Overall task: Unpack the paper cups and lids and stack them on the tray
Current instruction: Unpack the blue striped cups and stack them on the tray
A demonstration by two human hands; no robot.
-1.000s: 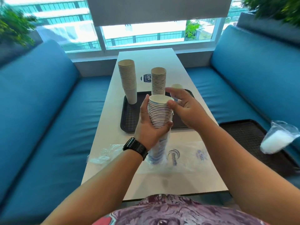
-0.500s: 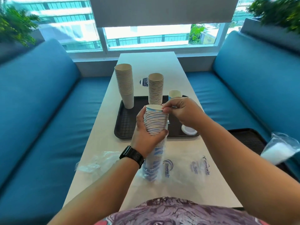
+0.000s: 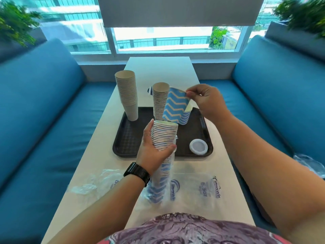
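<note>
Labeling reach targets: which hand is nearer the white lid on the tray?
Left. The left hand grips the blue cup stack just left of the white lid, near the tray's front edge. The right hand is raised farther back, pinching a single cup.

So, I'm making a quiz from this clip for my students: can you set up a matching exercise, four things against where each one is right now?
Things:
1. single blue zigzag cup
2. white lid
3. tallest brown cup stack
4. printed plastic bag

Places:
A. far left corner of the tray
B. flat on the table, nearer than the tray
C. pinched by the right hand
D. near right corner of the tray

Pairs: 1-C, 2-D, 3-A, 4-B
</note>
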